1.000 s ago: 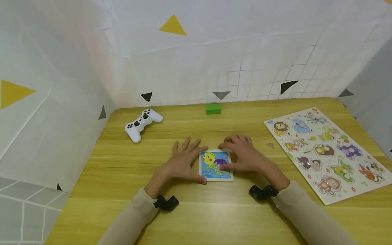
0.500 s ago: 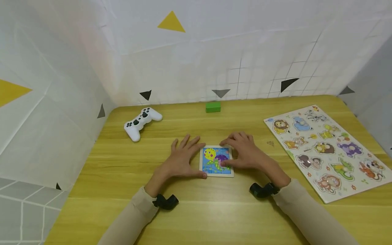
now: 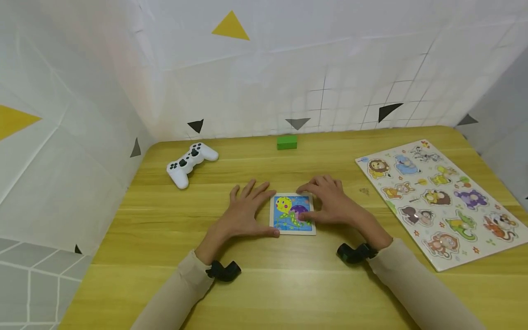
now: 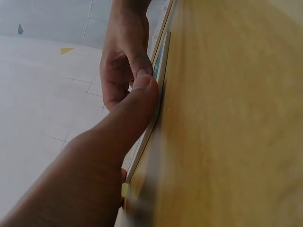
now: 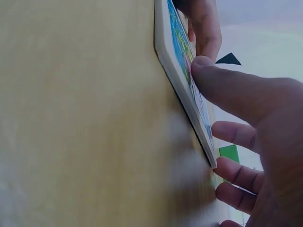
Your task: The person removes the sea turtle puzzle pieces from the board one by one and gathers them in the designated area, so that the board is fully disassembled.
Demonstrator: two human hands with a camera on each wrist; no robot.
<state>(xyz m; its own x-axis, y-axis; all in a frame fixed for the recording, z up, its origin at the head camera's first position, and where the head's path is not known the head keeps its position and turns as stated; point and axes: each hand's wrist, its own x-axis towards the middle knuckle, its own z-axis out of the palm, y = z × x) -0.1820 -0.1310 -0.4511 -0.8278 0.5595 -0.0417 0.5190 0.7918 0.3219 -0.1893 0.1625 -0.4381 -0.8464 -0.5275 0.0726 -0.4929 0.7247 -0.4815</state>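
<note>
A small square picture puzzle point(image 3: 284, 224) in a pale frame, showing a yellow and purple turtle on blue, lies flat in the middle of the table between both hands. At its left side is my left hand point(image 3: 241, 216), fingers spread, with the index fingertip by the far corner and the thumb by the near one. My right hand point(image 3: 334, 204) grips its right side: the thumb point(image 5: 222, 82) rests on the picture and bent fingers sit at the far edge. In the right wrist view, part of the puzzle's far side is hidden behind the fingers.
A white game controller point(image 3: 191, 162) lies at the back left of the wooden table point(image 3: 264, 284). A green block point(image 3: 286, 142) sits near the back edge. On the right lies a large animal puzzle board point(image 3: 447, 204). White patterned sheeting point(image 3: 247, 91) stands behind the table.
The picture puzzle and both hands have slid slightly away from the person, and the puzzle sits a little straighter. The head view has shifted a little.
</note>
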